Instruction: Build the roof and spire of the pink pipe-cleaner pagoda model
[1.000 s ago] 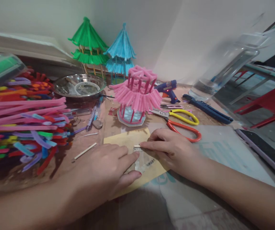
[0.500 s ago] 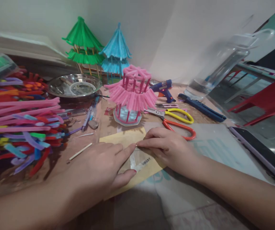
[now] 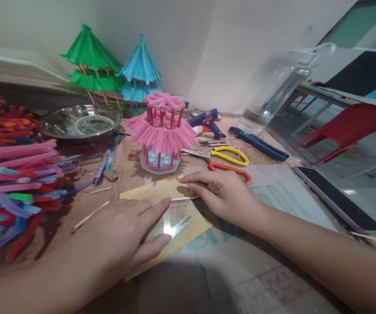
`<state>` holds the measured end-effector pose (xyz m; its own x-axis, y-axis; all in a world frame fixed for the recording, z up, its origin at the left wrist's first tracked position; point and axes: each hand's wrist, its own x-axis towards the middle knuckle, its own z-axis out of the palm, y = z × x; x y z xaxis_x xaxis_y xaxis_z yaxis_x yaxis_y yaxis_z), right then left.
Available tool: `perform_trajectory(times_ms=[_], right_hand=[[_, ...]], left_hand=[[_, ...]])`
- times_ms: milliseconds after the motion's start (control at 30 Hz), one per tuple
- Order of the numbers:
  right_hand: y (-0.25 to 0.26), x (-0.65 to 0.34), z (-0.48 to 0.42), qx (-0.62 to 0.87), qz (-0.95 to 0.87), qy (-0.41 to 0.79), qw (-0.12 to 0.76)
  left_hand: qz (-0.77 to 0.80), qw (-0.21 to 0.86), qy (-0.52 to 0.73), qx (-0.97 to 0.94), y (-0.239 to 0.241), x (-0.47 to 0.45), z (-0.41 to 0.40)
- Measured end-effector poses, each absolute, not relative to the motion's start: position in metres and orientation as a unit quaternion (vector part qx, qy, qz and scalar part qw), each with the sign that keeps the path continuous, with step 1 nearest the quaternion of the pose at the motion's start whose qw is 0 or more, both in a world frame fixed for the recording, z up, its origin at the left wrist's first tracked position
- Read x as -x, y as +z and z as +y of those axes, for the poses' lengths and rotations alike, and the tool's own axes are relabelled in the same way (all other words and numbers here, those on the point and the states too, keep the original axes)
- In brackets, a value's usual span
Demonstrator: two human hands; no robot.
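My left hand (image 3: 122, 231) lies flat with its fingers stretched over a clear plastic triangle ruler (image 3: 167, 224) on a sheet of yellow paper (image 3: 142, 189). Its index fingertip touches the left end of a thin pale stick (image 3: 183, 199), which lies along the ruler's marked edge. At the stick's other end is my right hand (image 3: 227, 192), resting on its side. Its two foremost fingers are apart, one reaching out over the paper; whether the hidden fingers touch the stick I cannot tell. Behind the paper stands a pink pipe-cleaner pavilion (image 3: 162, 131) without a pointed roof.
Scissors (image 3: 220, 157), a glue gun (image 3: 207, 122) and a dark blue tool (image 3: 260, 144) lie behind my right hand. Pipe cleaners (image 3: 14, 187) pile up at left beside a metal bowl (image 3: 80, 122). A phone (image 3: 338, 198) and a water jug (image 3: 266, 100) are at right.
My right hand has drawn back from my left index fingertip and its front fingers have parted, baring more of the pale stick. The camera view has turned slightly right.
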<state>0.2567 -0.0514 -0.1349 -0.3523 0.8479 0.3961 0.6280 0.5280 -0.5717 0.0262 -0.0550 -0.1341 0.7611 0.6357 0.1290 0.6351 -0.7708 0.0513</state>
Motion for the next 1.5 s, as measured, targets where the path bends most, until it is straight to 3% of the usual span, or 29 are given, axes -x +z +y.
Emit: perform_trajectory(times_ms=[367,767,1500], right_hand=[[-0.137,-0.257,-0.05,0.446,-0.807,0.165,0.352],[-0.137,-0.257,-0.05,0.447,-0.809,0.161,0.346],[-0.134,-0.256,-0.047,0.45,-0.809,0.187,0.329]], left_hand=[[0.334,-0.024,0.105,-0.936,-0.139,-0.024,-0.055],[0.376,0.054,-0.002,-0.925,-0.125,-0.03,-0.054],[0.382,0.063,0.03,-0.921,-0.135,-0.026,-0.055]])
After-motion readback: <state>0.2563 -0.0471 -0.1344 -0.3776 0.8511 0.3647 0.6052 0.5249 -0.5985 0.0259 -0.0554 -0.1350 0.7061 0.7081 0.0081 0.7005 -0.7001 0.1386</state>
